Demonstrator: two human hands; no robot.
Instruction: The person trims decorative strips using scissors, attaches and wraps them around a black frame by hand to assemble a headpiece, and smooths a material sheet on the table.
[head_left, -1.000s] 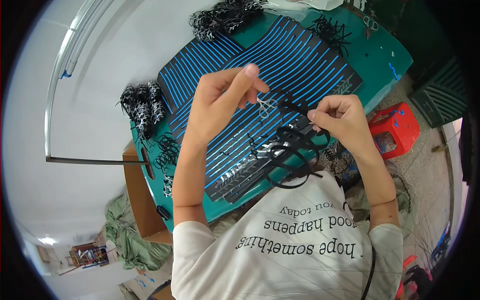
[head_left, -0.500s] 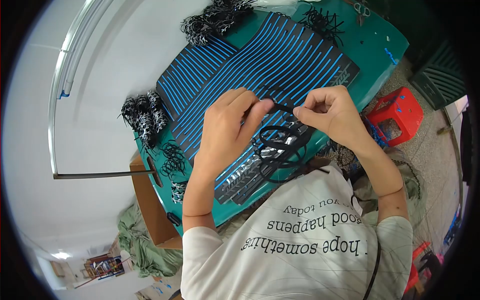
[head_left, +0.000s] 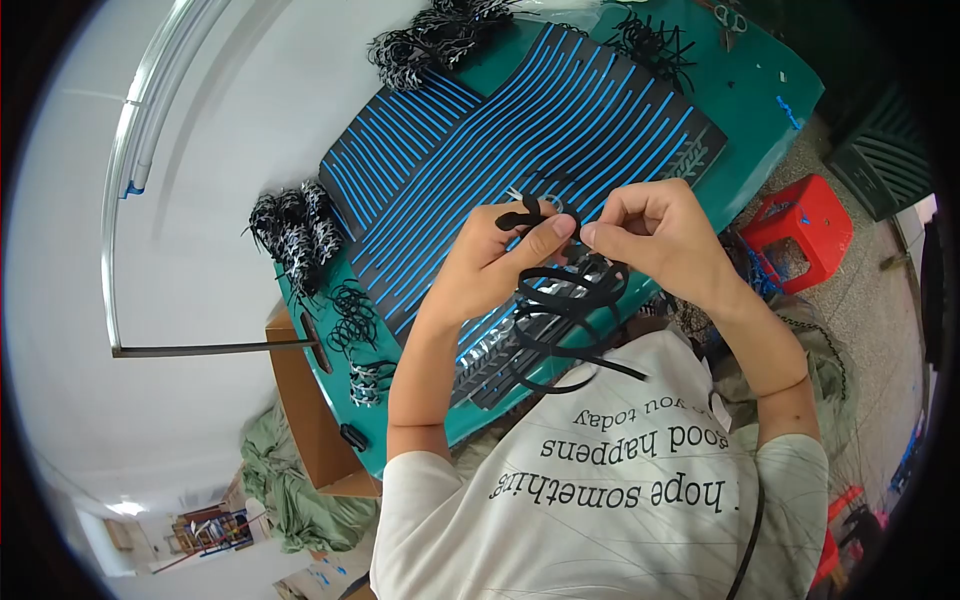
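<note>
A long flat black strap (head_left: 628,371) hangs in loose loops below my hands, its free end lying over the shirt front. My left hand (head_left: 495,265) is closed on it, thumb pressed to the fingers, with a short black loop sticking out above the thumb. My right hand (head_left: 665,235) pinches the same strap between thumb and fingertips, close beside the left thumb. Under both hands lies a dark sheet (head_left: 500,130) with rows of blue strips and a grey leaf pattern at its edges. The hanging loops partly hide the sheet's near side.
The green table (head_left: 765,75) carries bundled black-and-white cords (head_left: 292,240) at left, another bundle (head_left: 430,45) at the back, and scissors (head_left: 731,22) at the far right. A red stool (head_left: 800,230) stands right; a cardboard box (head_left: 310,425) sits at the left edge.
My left hand has moved right and slightly down, closer to the right hand. A short black loop now shows above its thumb, and the strap's loops hang lower.
</note>
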